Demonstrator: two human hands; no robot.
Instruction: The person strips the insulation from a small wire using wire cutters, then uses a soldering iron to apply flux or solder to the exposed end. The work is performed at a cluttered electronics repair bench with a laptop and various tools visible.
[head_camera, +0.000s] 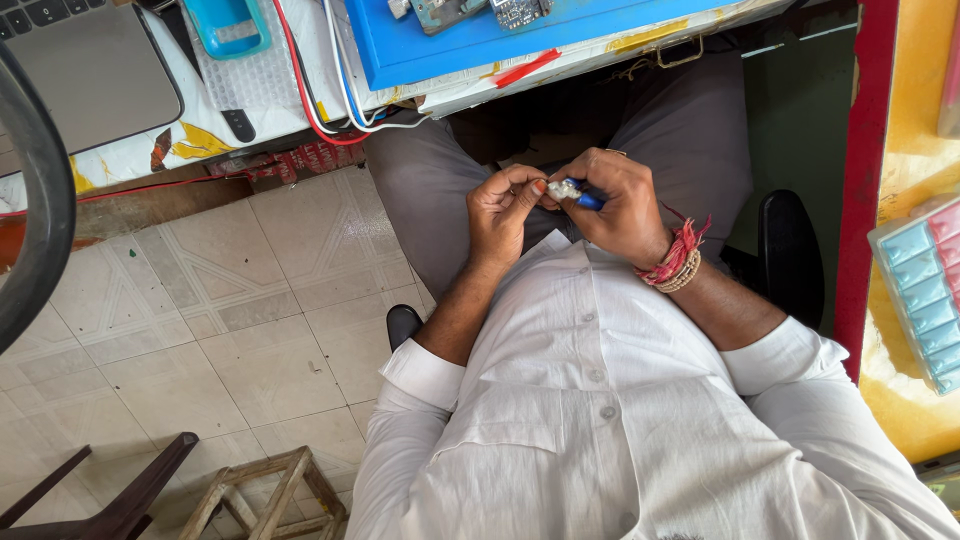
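Observation:
Over my lap, my two hands meet around a small item. My right hand (620, 205) grips a blue-handled tool (588, 201) whose whitish tip (563, 189) points left. My left hand (503, 210) pinches at that tip with thumb and fingers; what it pinches is too small to tell. A red and beige thread band (677, 256) circles my right wrist. I wear a white shirt and grey trousers.
A workbench edge runs along the top with a blue tray (470, 40) holding circuit boards, a laptop (90, 65), a teal holder (228, 25) and red and white wires (315, 100). A wooden stool (265, 495) stands on the tiled floor. A red-framed shelf (868, 180) stands at right.

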